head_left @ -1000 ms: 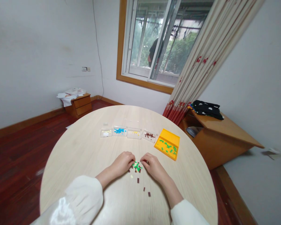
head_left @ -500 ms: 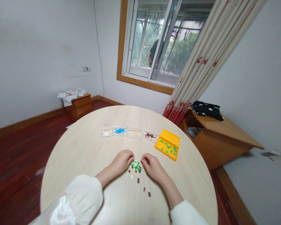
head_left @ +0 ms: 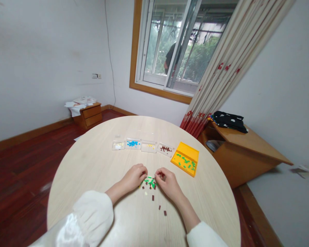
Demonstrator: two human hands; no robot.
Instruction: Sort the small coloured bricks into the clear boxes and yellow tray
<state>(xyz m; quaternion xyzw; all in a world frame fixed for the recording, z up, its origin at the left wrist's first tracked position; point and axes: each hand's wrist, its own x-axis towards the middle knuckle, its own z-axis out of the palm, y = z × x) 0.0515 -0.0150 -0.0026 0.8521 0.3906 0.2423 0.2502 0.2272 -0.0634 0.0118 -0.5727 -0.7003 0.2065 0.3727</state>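
Small green bricks (head_left: 151, 183) lie in a loose pile on the table, mixed with brown and a few pale ones. At the pile's left edge is my left hand (head_left: 136, 175), thumb and fingers pressed together; anything in them is hidden. My right hand (head_left: 167, 181) pinches at the upper right edge of the pile, its fingertips too small to show what they hold. Closer to me lie loose brown bricks, among them a flat rectangular brown brick (head_left: 152, 198) and another brown brick (head_left: 165, 213). A pale yellow brick (head_left: 145, 193) rests just below the pile.
Beyond my hands stand clear trays with blue bricks (head_left: 133, 143), yellow bricks (head_left: 150, 146) and brown bricks (head_left: 166, 149). A small clear box (head_left: 117, 146) is at their left end. An open orange case (head_left: 187, 151) with green bricks stands right. The round table (head_left: 92, 164) fills the foreground.
The view has shifted slightly, so everything sits a little further right. My right fingertips have closed in slightly toward the pile; the left hand keeps its pinch.
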